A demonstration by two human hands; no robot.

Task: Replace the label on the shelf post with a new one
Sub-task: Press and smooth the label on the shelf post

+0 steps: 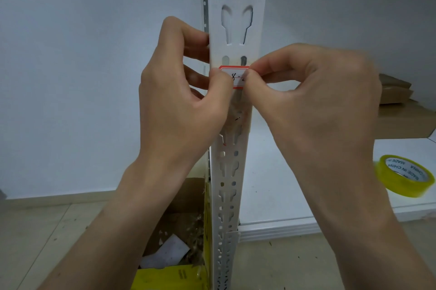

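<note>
A white slotted shelf post [236,18] stands upright in the middle of the view. A small white label with a red border and black writing [237,77] lies against the post's front face. My left hand [179,91] wraps round the post's left edge, with its thumb pressing the label's left end. My right hand [306,101] pinches the label's right end between thumb and forefinger. Below the label, the post carries torn paper and glue residue [236,115].
A roll of yellow tape [404,175] lies on the white shelf board [283,195] to the right. Brown cardboard boxes [401,105] sit at the far right. An open cardboard box with scraps and a yellow item [174,242] stands on the floor left of the post.
</note>
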